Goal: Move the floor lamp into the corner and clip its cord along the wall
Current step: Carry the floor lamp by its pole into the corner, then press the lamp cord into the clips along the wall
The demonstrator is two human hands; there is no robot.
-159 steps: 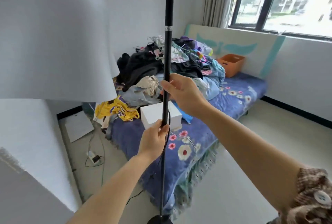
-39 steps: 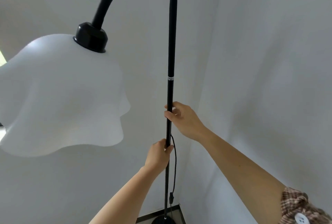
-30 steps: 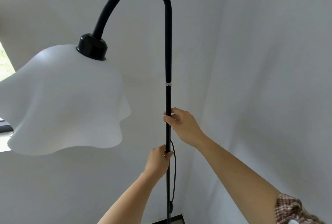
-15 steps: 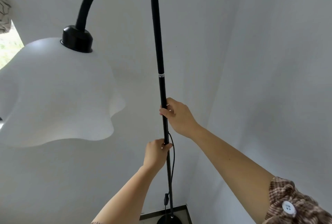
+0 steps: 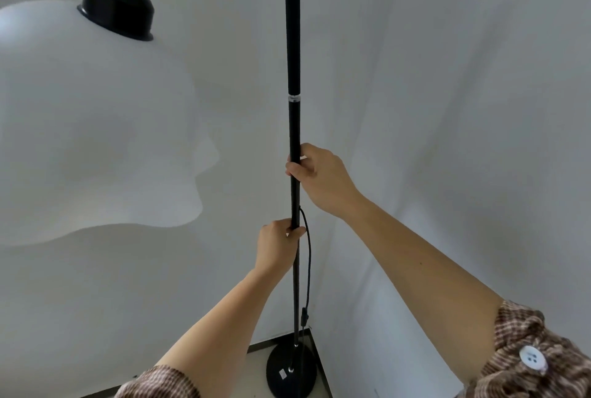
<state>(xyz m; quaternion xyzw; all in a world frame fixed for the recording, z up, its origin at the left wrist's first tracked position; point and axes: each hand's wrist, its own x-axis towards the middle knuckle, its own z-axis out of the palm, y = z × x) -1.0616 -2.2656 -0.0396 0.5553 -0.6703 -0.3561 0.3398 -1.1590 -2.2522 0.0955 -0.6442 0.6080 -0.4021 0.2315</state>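
Both hands are wrapped around the black pole (image 5: 294,129) of the floor lamp, one above the other and apart from each other. Higher up, the right hand (image 5: 319,178) closes on the pole below its silver joint ring (image 5: 294,98), fingers curled around the front and the thumb side showing at the left of the tube. Lower down, the left hand (image 5: 278,246) grips the same pole, its thumb pressed across the tube just below the spot where the thin black cord (image 5: 309,257) leaves the pole. That cord bows out to the right of the pole, hangs down to a small inline switch (image 5: 304,317), and runs on toward the floor beside the tube. The lamp stands upright with its round black base (image 5: 289,373) on the pale floor, right in the corner where two white walls meet, near the dark skirting on both sides. Up and to the left, the white wavy-edged shade (image 5: 96,129) hangs from a black cap (image 5: 116,4), well clear of both hands. Brown checked sleeves (image 5: 540,356) show at the lower edge on both arms.
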